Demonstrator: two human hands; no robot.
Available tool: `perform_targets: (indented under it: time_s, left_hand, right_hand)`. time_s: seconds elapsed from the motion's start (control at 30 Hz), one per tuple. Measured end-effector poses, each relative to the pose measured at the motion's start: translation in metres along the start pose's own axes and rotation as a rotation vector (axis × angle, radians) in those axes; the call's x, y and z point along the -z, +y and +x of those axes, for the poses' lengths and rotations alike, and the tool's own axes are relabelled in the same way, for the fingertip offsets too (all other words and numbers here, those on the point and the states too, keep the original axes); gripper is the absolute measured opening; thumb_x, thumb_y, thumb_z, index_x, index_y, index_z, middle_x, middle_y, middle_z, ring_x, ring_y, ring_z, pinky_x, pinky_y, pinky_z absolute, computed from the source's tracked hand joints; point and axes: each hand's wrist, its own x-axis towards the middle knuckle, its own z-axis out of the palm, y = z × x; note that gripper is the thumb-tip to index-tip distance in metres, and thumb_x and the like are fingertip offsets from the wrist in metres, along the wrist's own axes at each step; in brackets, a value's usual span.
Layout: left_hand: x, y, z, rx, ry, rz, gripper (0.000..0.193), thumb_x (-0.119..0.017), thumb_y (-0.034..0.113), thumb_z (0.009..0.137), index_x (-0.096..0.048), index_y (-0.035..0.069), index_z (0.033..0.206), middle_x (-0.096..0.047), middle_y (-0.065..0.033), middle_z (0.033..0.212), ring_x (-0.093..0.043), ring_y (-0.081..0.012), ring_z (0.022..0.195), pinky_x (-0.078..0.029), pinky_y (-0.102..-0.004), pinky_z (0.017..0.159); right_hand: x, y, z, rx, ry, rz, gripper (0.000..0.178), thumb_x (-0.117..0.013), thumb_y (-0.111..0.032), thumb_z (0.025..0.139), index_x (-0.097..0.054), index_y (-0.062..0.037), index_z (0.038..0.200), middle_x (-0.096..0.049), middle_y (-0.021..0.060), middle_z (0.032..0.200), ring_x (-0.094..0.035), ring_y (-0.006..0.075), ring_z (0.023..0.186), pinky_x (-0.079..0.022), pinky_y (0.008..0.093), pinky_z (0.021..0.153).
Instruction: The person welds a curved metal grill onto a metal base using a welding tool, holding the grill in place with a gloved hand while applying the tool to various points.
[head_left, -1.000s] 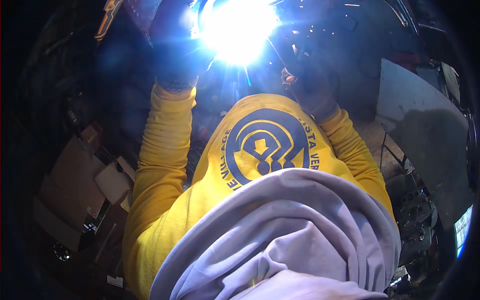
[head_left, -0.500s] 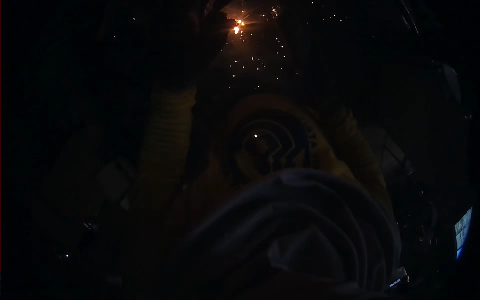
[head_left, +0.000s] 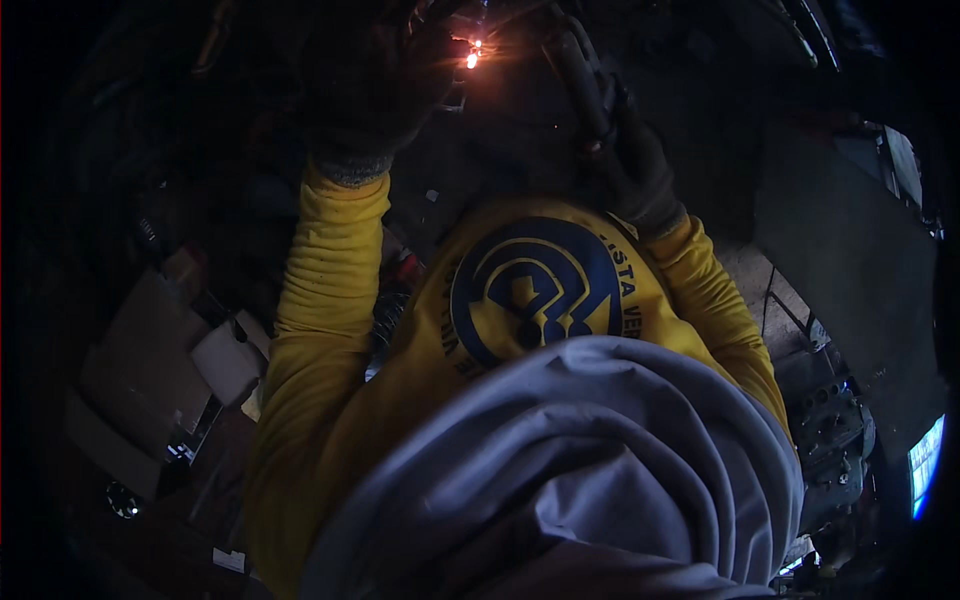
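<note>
A dark glove covers my left hand (head_left: 365, 95), reaching to the upper edge just left of a small glowing spot of hot metal (head_left: 473, 55). Shadow swallows its fingers, so any grip there cannot be made out. On the other side, my gloved right hand (head_left: 640, 170) is closed around a dark, tube-shaped welding electrode holder (head_left: 580, 80). The holder slants up and left toward the glow, and a thin rod (head_left: 515, 14) seems to run from its head to near the hot spot. The workpiece around the glow is mostly lost in darkness.
Brown cardboard (head_left: 140, 350) and a pale box-like piece (head_left: 230, 355) lie at the left. A large dark sheet (head_left: 850, 270) stands on the right, above a grey metal machine part (head_left: 835, 440). Grey cloth (head_left: 600, 450) hangs over my yellow shirt.
The picture has gone from nearly black to dimly lit. The shower of sparks has vanished, leaving a redder glowing spot. My arms have hardly moved.
</note>
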Motion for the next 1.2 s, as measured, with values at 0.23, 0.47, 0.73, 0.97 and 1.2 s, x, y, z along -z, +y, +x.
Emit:
perform_targets:
  time_s: [0.23, 0.47, 0.73, 0.97, 1.2]
  left_hand:
    - [0.006, -0.001, 0.006, -0.043, -0.014, 0.169, 0.045, -0.056, 0.026, 0.102, -0.055, 0.008, 0.142, -0.058, -0.0151, 0.141, -0.06, -0.0297, 0.12, -0.047, -0.0436, 0.106]
    - [0.008, 0.001, 0.01, -0.097, -0.028, 0.333, 0.045, -0.058, 0.025, 0.1, -0.056, 0.008, 0.141, -0.059, -0.0148, 0.14, -0.06, -0.0291, 0.12, -0.048, -0.0428, 0.105]
    - [0.009, 0.004, 0.014, -0.161, -0.045, 0.534, 0.045, -0.06, 0.023, 0.098, -0.057, 0.008, 0.141, -0.059, -0.0143, 0.139, -0.06, -0.0284, 0.12, -0.048, -0.0419, 0.104]
    - [0.011, 0.005, 0.014, -0.216, -0.051, 0.65, 0.045, -0.061, 0.021, 0.097, -0.058, 0.008, 0.14, -0.06, -0.0139, 0.139, -0.06, -0.0278, 0.121, -0.048, -0.041, 0.104]
    - [0.01, 0.006, 0.013, -0.274, -0.038, 0.749, 0.046, -0.063, 0.02, 0.096, -0.058, 0.008, 0.139, -0.06, -0.0136, 0.138, -0.06, -0.0272, 0.121, -0.049, -0.0402, 0.103]
  right_hand:
    - [0.007, -0.015, 0.012, -0.213, -0.107, 0.028, 0.066, -0.067, -0.038, 0.097, -0.045, 0.0055, 0.143, -0.072, 0.0147, 0.093, -0.073, 0.0211, 0.076, -0.056, 0.033, 0.072]
    - [0.0, -0.01, 0.017, 0.018, -0.072, -0.001, 0.05, -0.061, -0.039, 0.102, -0.057, 0.0059, 0.122, -0.067, 0.0067, 0.088, -0.065, 0.0145, 0.077, -0.052, 0.0294, 0.072]
    - [-0.005, -0.011, 0.021, 0.002, -0.11, 0.135, 0.051, -0.062, -0.038, 0.102, -0.053, 0.0051, 0.128, -0.063, 0.0036, 0.086, -0.059, 0.0093, 0.072, -0.051, 0.0262, 0.068]
    - [-0.008, -0.022, 0.016, -0.098, -0.064, 0.176, 0.05, -0.064, -0.027, 0.102, -0.049, 0.0036, 0.138, -0.062, 0.0031, 0.093, -0.057, 0.0087, 0.077, -0.052, 0.0266, 0.067]
    - [-0.006, 0.006, -0.007, 0.249, 0.162, -0.216, 0.041, -0.055, -0.014, 0.105, -0.048, 0.0057, 0.141, -0.058, 0.0165, 0.13, -0.062, 0.0203, 0.107, -0.055, 0.0344, 0.087]
